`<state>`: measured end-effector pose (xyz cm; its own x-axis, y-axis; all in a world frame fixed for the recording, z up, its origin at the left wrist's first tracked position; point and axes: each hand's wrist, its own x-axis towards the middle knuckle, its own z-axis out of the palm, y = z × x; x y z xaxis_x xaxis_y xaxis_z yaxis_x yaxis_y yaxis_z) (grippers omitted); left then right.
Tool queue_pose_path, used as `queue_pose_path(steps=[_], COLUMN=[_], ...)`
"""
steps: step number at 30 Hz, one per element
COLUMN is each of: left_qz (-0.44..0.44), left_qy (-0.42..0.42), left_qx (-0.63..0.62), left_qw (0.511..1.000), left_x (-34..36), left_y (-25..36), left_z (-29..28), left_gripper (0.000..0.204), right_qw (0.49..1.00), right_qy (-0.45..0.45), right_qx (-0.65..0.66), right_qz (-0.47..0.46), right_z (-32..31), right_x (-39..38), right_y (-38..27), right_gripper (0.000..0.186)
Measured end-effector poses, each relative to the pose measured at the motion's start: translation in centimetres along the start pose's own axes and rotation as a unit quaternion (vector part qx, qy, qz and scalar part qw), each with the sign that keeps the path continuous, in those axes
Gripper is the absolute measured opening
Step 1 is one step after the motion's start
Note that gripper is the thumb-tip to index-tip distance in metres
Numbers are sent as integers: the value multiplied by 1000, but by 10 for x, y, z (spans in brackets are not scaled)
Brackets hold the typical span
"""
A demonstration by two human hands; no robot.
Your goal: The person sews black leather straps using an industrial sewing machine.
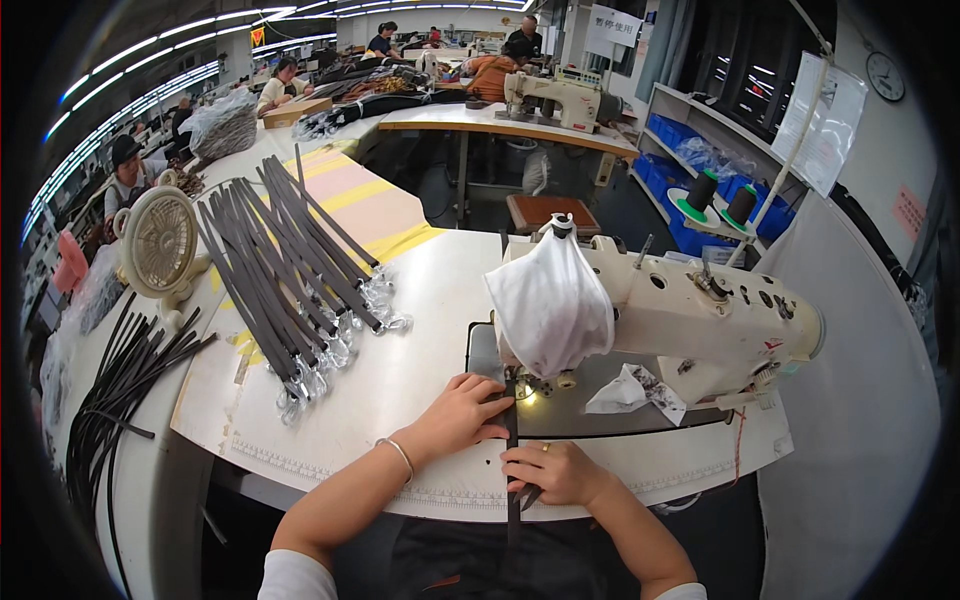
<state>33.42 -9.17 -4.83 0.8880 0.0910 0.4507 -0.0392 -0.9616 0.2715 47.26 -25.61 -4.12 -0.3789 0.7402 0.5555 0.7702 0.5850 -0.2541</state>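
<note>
At the sewing machine (pixel 705 305), whose head is draped with white cloth (pixel 545 300), a narrow dark strap (pixel 512 508) runs toward me from beneath the lit needle area. My left hand (pixel 455 420) is closed lightly on the strap, fingertips beside the presser foot. Nearer the front edge, my right hand (pixel 555 470) grips the same strap, with a dark end poking out below the fingers. To the left lie many dark straps (pixel 265 270) with shiny clasps. A crumpled white cloth (pixel 630 392) rests on the machine bed.
A small fan (pixel 160 243) and loose dark straps (pixel 115 415) are at left. Thread cones (pixel 702 193) stand behind the machine, near blue bins (pixel 675 135). A stool (pixel 550 213) sits beyond the table. Several co-workers (pixel 285 90) work at farther benches.
</note>
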Motion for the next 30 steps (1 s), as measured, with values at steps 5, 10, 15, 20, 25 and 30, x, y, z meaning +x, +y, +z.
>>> queue_pose_path(steps=[5, 10, 15, 20, 25, 30], left_qz=[-4, -3, -6, -9, -5, -8], left_qy=[-3, -2, -3, -3, 4, 4], left_qx=[-2, 2, 1, 0, -3, -7], left_qw=[1000, 1000, 1000, 1000, 1000, 1000], left_x=[0, -1, -1, -2, -2, -3], left_y=[0, -1, -1, -2, -3, -3], left_z=[-1, 0, 1, 2, 4, 4], left_gripper=[45, 45, 46, 46, 45, 46], right_qw=[1000, 1000, 1000, 1000, 1000, 999], right_qy=[-3, -8, -12, -15, -14, -15], right_qx=[7, 6, -2, -5, -15, -34], right_qz=[2, 3, -1, -7, -2, 11], right_z=[0, 1, -3, -1, -3, 0], right_x=[0, 0, 2, -1, 0, 1], right_y=[0, 1, 0, 1, 0, 1], right_gripper=[20, 20, 20, 18, 16, 15])
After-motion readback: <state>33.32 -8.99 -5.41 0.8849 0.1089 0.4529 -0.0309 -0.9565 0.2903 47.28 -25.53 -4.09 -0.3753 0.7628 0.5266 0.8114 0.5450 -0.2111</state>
